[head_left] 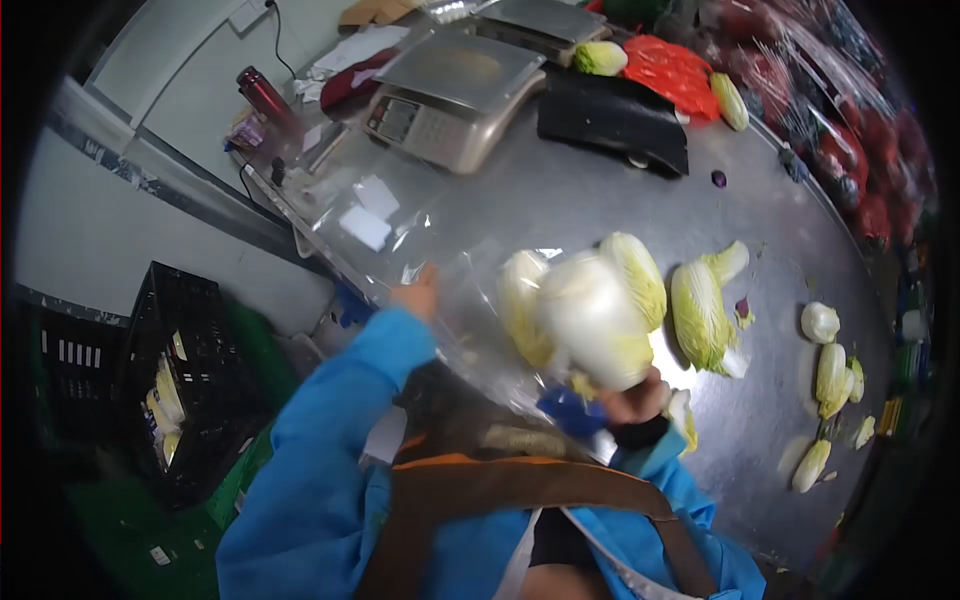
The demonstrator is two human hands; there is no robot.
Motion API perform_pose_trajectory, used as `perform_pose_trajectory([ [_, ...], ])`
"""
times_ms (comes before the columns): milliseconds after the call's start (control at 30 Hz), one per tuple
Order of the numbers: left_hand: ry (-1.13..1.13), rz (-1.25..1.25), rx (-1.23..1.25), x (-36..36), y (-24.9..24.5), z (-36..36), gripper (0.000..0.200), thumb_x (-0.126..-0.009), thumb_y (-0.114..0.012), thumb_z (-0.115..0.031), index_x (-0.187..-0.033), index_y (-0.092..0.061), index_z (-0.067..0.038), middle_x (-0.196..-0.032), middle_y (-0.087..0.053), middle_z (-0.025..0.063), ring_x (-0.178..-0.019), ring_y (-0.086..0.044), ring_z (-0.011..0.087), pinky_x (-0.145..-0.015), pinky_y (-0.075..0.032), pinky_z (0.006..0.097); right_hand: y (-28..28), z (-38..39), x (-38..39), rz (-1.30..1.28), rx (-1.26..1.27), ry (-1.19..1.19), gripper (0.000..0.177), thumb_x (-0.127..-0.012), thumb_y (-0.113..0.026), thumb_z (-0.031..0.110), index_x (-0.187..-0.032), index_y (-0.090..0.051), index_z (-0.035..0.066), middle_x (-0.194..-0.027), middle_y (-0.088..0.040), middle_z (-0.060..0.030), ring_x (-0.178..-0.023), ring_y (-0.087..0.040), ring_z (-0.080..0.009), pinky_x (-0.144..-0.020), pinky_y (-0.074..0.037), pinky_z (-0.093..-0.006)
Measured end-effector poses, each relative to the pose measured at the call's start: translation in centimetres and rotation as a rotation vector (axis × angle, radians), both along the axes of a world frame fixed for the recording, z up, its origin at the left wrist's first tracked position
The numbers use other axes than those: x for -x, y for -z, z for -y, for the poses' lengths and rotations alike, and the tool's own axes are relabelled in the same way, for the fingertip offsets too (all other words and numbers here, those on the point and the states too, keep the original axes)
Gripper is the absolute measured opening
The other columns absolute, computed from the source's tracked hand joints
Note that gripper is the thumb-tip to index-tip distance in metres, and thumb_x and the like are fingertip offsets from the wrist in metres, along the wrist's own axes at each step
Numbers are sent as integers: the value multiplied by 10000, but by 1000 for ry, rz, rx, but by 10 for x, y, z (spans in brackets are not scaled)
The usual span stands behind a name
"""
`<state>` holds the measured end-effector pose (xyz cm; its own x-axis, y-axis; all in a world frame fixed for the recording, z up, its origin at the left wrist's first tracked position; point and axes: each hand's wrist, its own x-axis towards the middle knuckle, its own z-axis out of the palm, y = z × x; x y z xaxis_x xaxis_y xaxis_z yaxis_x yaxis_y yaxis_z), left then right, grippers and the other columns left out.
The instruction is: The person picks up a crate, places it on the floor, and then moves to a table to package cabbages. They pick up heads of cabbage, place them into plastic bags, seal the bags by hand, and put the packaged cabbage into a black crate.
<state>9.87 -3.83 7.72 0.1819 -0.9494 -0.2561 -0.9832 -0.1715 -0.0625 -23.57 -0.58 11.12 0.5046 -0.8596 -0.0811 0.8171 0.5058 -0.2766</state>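
My right hand [637, 402] is closed at the lower end of a napa cabbage [595, 310], which is smeared by motion. A blue item [573, 410] of unclear kind shows beside that hand. Two more napa cabbages, one on the left [524, 305] and one on the right [636, 278], lie against the blurred one. My left hand [418, 292] is closed on clear plastic film [465, 310], which spreads over the table toward the cabbages. Right of the group rests another napa cabbage [703, 315] on the metal table [770, 420].
A weighing scale [440, 120] stands at the back, near a black sheet [615, 122] and a red plastic bag [672, 78]. Cabbage pieces [832, 380] lie along the right. Bagged produce [850, 130] is piled beyond the edge. Black crates [190, 390] stand left, below the table.
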Motion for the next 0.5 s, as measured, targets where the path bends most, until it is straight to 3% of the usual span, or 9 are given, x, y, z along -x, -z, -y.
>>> perform_pose_trajectory([
  [67,15,-76,5,-1,-31,-19,647,-688,-525,-8,-1310,-403,-137,-1329,-438,82,-842,-603,352,-680,-500,400,-12,-22,-48,-154,-118,-127,680,-783,-582,167,-1367,-251,57,-1347,-373,-181,-1220,-397,-367,-967,-399,-504],
  [133,51,-266,268,-2,-75,-41,673,-697,-503,18,-1335,-365,-145,-1400,-347,-19,-805,-625,280,-679,-502,366,0,-28,-76,-271,-165,-170,633,-799,-545,98,-1360,-256,50,-1336,-381,-185,-1203,-419,-358,-950,-420,-481],
  [167,55,-269,275,-2,-86,-48,673,-697,-503,18,-1335,-365,-145,-1400,-347,-19,-805,-625,280,-679,-502,366,8,-26,-89,-303,-197,-179,624,-799,-540,67,-1357,-260,53,-1319,-399,-180,-1187,-438,-346,-943,-430,-467],
  [233,161,-465,393,1,-98,-69,764,-625,-514,60,-1346,-348,-129,-1404,-341,1,-838,-618,299,-699,-504,370,6,-24,-116,-492,20,-59,635,-775,-565,4,-1343,-286,58,-1261,-445,-163,-1124,-490,-303,-917,-449,-430],
  [267,114,-524,309,8,-104,-73,763,-620,-498,60,-1347,-342,-109,-1400,-346,32,-896,-606,312,-728,-502,378,3,-25,-131,-486,-36,16,674,-689,-658,-63,-1290,-371,41,-1202,-493,-137,-1097,-492,-225,-912,-422,-348],
  [300,121,-537,306,3,-98,-75,763,-620,-498,60,-1347,-342,-109,-1400,-346,32,-896,-606,312,-728,-502,378,2,-27,-139,-498,-39,24,674,-689,-658,-63,-1290,-371,41,-1202,-493,-137,-1097,-492,-225,-912,-422,-348],
  [367,108,-569,543,-11,-82,-74,789,-602,-443,104,-1352,-346,-121,-1376,-369,95,-1125,-485,311,-840,-475,375,2,-32,-148,-820,283,139,691,-640,-720,-28,-1256,-412,32,-1162,-516,-126,-1063,-510,-201,-902,-420,-316],
  [433,-5,-651,514,-38,-99,-81,825,-582,-434,123,-1363,-325,-118,-1373,-366,120,-1160,-457,306,-884,-456,361,-4,-38,-150,-901,361,153,692,-605,-756,19,-1225,-450,22,-1124,-537,-112,-1046,-514,-187,-902,-414,-307],
  [500,97,-652,524,-42,-98,-93,836,-575,-435,126,-1368,-316,-111,-1373,-367,122,-1174,-444,305,-892,-452,340,-3,-44,-157,-1071,586,283,696,-590,-761,35,-1218,-460,21,-1117,-541,-110,-1053,-509,-189,-907,-413,-312],
])
